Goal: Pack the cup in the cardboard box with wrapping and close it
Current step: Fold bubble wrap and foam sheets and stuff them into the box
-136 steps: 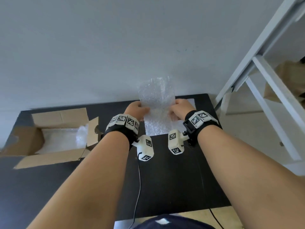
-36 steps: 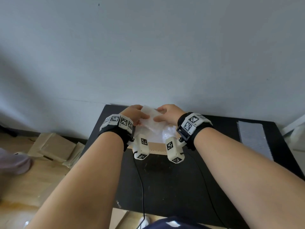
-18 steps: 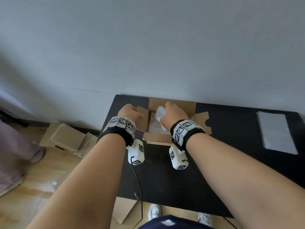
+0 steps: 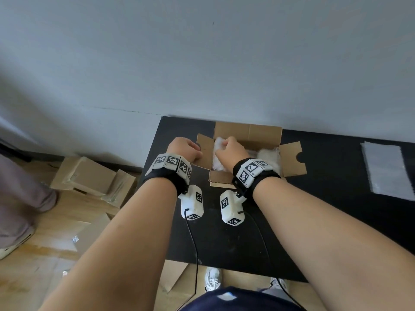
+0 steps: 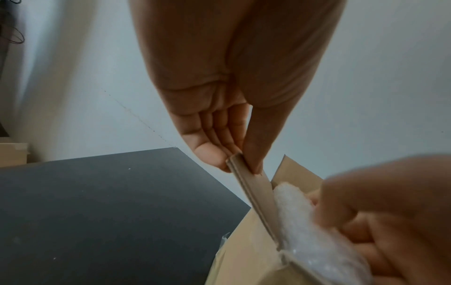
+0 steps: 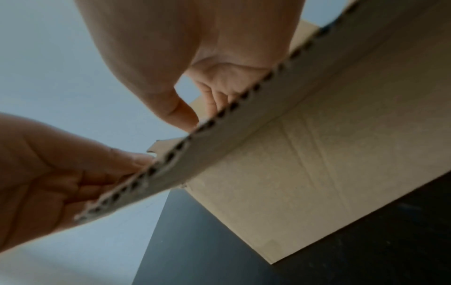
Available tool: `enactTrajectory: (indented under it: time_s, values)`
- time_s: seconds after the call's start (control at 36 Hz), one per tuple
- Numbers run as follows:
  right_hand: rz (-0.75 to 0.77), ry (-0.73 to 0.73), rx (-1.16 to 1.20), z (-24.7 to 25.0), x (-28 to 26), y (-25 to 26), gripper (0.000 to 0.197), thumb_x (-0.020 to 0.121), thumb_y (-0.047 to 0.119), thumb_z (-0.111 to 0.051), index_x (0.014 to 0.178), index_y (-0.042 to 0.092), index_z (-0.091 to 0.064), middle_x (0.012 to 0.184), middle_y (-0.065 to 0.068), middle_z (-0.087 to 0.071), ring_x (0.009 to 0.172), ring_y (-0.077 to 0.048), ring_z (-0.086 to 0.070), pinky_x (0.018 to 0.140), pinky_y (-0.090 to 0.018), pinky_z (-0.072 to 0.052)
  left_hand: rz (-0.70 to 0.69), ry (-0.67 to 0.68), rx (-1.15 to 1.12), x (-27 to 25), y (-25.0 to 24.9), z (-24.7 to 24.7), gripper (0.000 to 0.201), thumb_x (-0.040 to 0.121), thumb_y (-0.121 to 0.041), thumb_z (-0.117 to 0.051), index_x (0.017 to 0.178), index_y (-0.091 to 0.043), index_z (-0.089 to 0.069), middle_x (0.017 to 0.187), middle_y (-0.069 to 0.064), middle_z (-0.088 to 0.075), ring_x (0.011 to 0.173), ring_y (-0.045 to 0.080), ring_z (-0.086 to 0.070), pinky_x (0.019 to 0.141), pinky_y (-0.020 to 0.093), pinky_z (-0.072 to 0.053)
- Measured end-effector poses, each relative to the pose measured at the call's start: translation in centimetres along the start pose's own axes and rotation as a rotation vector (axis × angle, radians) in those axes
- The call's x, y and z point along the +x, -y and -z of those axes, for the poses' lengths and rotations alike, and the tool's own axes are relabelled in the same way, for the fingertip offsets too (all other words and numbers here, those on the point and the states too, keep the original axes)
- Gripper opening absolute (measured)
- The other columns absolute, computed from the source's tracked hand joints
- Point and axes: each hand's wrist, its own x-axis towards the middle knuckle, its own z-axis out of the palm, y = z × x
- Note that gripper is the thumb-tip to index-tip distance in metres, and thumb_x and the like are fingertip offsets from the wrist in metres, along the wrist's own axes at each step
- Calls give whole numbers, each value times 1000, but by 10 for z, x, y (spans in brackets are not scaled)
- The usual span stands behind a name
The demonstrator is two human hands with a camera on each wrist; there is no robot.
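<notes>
Cup itself cannot be seen; only a bubble-wrapped bundle [image 4: 219, 147] shows, sitting inside the open cardboard box [image 4: 248, 132] at the table's [image 4: 336, 176] back edge. The right hand [image 4: 229, 151] reaches into the box with fingers curled on that bundle. The left hand [image 4: 183, 149] pinches the box's left flap [image 5: 253, 185] between thumb and fingers. No print is legible on the box. Each wrist wears one band of black-and-white square markers [image 4: 173, 163]. One spare bubble-wrap sheet [image 4: 386, 167] lies to the right, well apart. Flattened cardboard [image 4: 85, 173] lies on the floor.
</notes>
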Motion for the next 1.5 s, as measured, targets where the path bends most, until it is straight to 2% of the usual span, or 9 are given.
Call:
enactTrajectory:
  time_s: [0.11, 0.22, 0.36, 0.53, 0.75, 0.97, 1.17, 1.28, 1.5]
  values:
    - [56, 78, -138, -3, 3, -5, 36, 97, 15, -40, 132, 6, -34, 99, -15, -62, 88, -32, -59, 71, -32, -43, -16, 9, 3, 5, 5, -1, 6, 80, -13, -74, 84, -18, -73, 96, 3, -72, 83, 15, -64, 77, 28, -54]
    - [79, 88, -254, -10, 12, -10, 44, 93, 16, -52, 134, 9, -39, 120, -17, -60, 108, -34, -60, 83, -33, -46, -23, 37, -11, 9, 11, 0, 7, 79, -13, -75, 84, -18, -74, 96, 2, -72, 85, 17, -66, 80, 29, -56]
    - [77, 111, -338, -16, 28, -16, 41, 91, 18, -54, 132, 15, -48, 126, -11, -61, 113, -31, -60, 89, -34, -46, -24, 88, -51, 13, 15, 2, 8, 77, -12, -77, 83, -17, -74, 92, 6, -74, 81, 21, -69, 87, 37, -57]
    - [81, 107, -387, -32, 44, -26, 24, 98, 32, -43, 103, 17, -61, 107, -9, -68, 97, -31, -64, 72, -29, -42, -29, 115, -73, 17, 18, 2, 8, 78, -14, -77, 84, -18, -74, 94, 3, -73, 87, 20, -70, 86, 36, -58]
    - [-5, 150, -368, -40, 58, -31, 26, 94, 32, -50, 102, 16, -68, 99, -10, -69, 80, -29, -61, 69, -28, -42, -27, 141, -104, 20, 21, 2, 6, 79, -14, -76, 83, -18, -73, 93, 2, -72, 81, 17, -67, 84, 32, -58]
    - [50, 189, -417, -32, 46, -23, 31, 97, 33, -43, 114, 17, -62, 115, -8, -66, 103, -30, -63, 79, -32, -44, -66, 82, -30, 14, 17, 1, 6, 77, -19, -77, 83, -20, -73, 91, 0, -73, 87, 18, -69, 85, 37, -58]
    - [97, 113, -390, -3, 23, -27, 40, 92, 24, -54, 130, 11, -56, 131, -10, -59, 119, -29, -56, 95, -32, -46, -101, -76, 116, 5, -5, 10, 10, 74, -19, -73, 80, -21, -65, 83, -7, -63, 79, 12, -58, 57, 21, -39]
    - [131, 71, -419, 25, 12, -26, 30, 92, 19, -53, 118, 8, -64, 121, -10, -65, 111, -28, -60, 93, -33, -49, -127, -111, 147, 2, -25, 13, 15, 76, -13, -68, 89, -19, -62, 85, -5, -62, 71, 11, -56, 52, 19, -37]
    - [71, -98, -383, 91, -3, -47, 26, 94, 13, -48, 105, 6, -70, 108, -10, -69, 100, -29, -65, 87, -37, -54, -313, -97, 285, -5, -83, -6, 24, 81, -12, -61, 104, -14, -66, 111, 5, -66, 99, 22, -63, 76, 28, -48]
